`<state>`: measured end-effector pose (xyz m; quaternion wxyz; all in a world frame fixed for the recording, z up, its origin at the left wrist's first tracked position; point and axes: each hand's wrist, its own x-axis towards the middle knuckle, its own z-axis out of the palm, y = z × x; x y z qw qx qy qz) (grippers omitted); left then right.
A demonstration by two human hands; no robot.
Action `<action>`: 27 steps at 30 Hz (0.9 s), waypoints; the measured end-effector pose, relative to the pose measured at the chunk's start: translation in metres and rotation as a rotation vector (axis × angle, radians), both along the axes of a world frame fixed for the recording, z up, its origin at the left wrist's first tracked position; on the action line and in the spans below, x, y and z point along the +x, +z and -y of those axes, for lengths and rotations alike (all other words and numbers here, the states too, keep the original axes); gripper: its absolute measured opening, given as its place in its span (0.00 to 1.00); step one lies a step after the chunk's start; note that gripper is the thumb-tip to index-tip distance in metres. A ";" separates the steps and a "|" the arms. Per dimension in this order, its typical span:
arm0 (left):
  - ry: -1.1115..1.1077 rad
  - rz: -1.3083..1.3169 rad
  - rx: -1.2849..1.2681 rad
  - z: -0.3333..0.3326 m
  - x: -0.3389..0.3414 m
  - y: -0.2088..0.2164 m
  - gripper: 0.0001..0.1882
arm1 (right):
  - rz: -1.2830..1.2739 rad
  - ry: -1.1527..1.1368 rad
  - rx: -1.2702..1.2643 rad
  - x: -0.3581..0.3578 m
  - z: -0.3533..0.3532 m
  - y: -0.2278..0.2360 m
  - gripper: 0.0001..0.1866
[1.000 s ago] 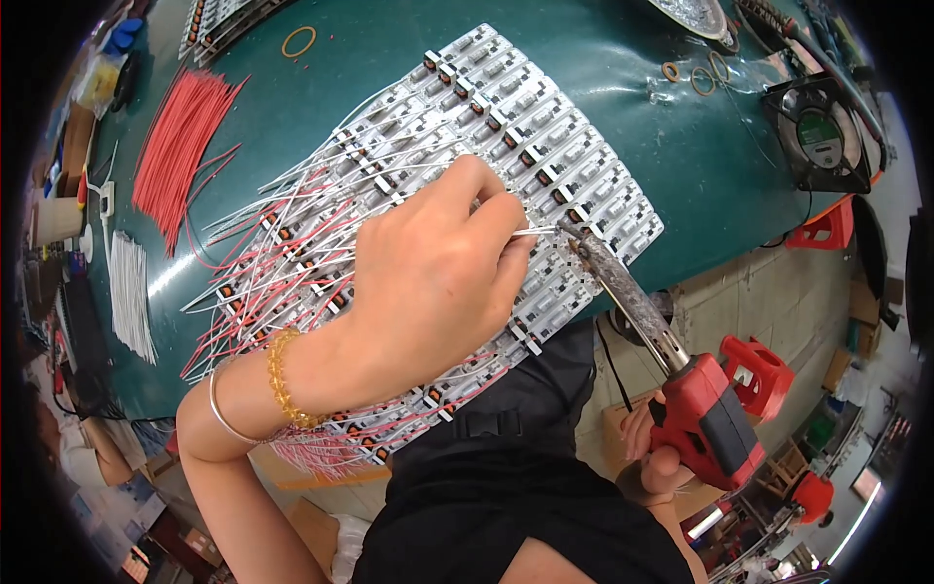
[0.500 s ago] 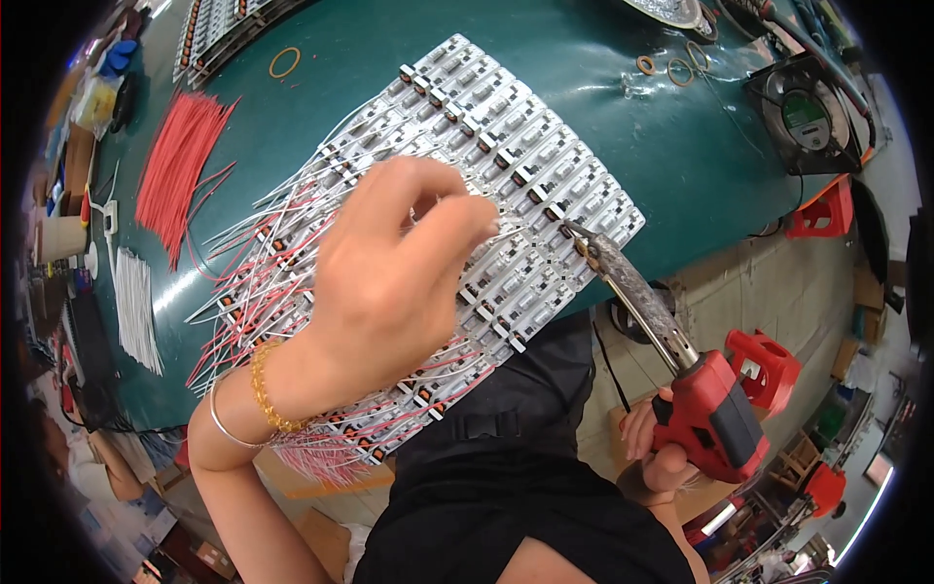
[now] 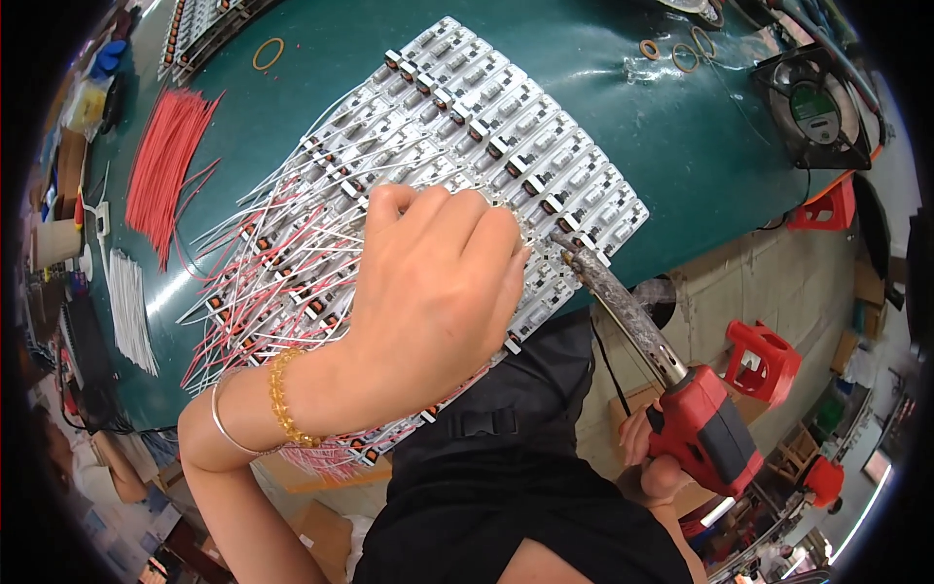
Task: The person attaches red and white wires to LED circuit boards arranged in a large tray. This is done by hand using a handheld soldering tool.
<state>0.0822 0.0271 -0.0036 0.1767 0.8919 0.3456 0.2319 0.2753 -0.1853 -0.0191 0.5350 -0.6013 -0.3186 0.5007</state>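
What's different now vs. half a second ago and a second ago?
Left hand had pulled left, away from the iron, half a second ago; now it's back right, near the tip, fingers curled. The white wire at its fingertips a second ago isn't visible there now; whether it's still held is hidden. Unchanged: right hand gripping the iron, red wire bundle on the table.

No readable text. Fan (image 3: pixel 776 109) at the right end of the tabletop (image 3: pixel 671 185): green label (image 3: pixel 814 112) on its hub, pale print on it, too small and soft to make out. White modules (image 3: pixel 530 122): dark marks are tiny, can't tell print from components. Room background toward the rim is too blurred and bent to read any signs.
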 end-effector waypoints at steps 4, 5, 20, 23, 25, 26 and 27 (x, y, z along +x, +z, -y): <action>-0.002 -0.008 0.037 0.000 0.001 -0.001 0.09 | -0.029 0.002 -0.018 0.004 0.011 -0.006 0.30; -0.008 -0.009 0.054 0.000 0.002 -0.002 0.09 | -0.028 0.000 -0.019 0.001 0.015 -0.010 0.30; -0.008 -0.025 0.077 0.002 0.003 -0.003 0.08 | -0.037 -0.037 0.031 0.000 0.007 -0.003 0.26; 0.019 0.061 0.114 0.001 0.002 -0.006 0.08 | 0.091 -0.033 0.115 0.000 0.011 -0.006 0.31; -0.001 0.078 0.059 0.005 0.004 0.002 0.08 | 0.088 -0.092 0.009 -0.005 0.006 0.005 0.34; -0.020 0.094 0.003 0.007 0.005 0.004 0.08 | 0.087 -0.094 0.008 -0.005 0.006 0.005 0.34; -0.023 0.093 0.002 0.008 0.006 0.002 0.08 | 0.059 -0.095 -0.005 -0.005 0.005 0.006 0.35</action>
